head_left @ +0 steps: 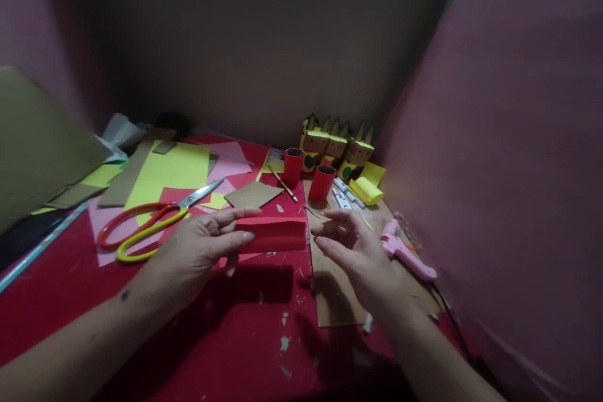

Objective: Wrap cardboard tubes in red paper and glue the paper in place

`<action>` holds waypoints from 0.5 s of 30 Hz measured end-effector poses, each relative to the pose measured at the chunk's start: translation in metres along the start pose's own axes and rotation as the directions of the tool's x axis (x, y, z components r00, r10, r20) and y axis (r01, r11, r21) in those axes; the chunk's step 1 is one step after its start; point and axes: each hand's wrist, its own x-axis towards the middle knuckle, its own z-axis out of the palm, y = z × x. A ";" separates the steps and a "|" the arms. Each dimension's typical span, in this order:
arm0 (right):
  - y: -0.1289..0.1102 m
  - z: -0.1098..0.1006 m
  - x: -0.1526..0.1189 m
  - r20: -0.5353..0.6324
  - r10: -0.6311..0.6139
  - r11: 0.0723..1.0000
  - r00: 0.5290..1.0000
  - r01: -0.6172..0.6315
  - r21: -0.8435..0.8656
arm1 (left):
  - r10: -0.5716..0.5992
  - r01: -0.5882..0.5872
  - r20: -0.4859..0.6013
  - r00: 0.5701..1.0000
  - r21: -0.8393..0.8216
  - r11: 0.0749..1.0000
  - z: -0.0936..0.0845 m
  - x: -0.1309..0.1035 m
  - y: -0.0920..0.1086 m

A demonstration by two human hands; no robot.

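Observation:
A folded strip of red paper [277, 235] is pinched at its left end between the thumb and fingers of my left hand [202, 245]. It is held above the red tabletop [245, 345], and its shadow falls below. Just past the strip's right end is my right hand [351, 248], fingers curved and apart, with nothing between them. Scissors [160, 220] with one red and one yellow handle lie beside my left hand. Two red paper-covered tubes [293, 168] stand beyond the strip. To the right of my right hand lies a pink glue gun [405, 251].
Yellow paper [174, 169], pink paper [230, 160] and cardboard pieces [254, 193] cover the back left. A pencil [282, 183], several markers [346, 193] and yellow-and-cardboard box figures [336, 144] stand or lie behind. A cardboard sheet [334, 308] lies under my right hand. Walls rise behind and at right.

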 end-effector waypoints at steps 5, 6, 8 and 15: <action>0.008 0.010 0.013 0.067 0.117 0.965 0.991 -0.129 0.230 | -0.017 0.016 -0.016 1.000 -0.028 0.999 0.002 -0.002 -0.001; 0.008 0.010 0.013 0.079 0.133 0.959 0.988 -0.149 0.242 | -0.021 0.020 -0.019 1.000 -0.032 0.999 0.003 -0.002 -0.001; 0.008 0.011 0.014 0.082 0.142 0.953 0.986 -0.159 0.259 | -0.032 0.031 -0.020 0.999 -0.037 0.999 0.005 -0.002 -0.001; 0.019 0.011 0.016 0.114 0.192 0.931 0.975 -0.218 0.292 | -0.053 0.053 -0.014 0.999 -0.025 0.998 0.003 -0.001 -0.006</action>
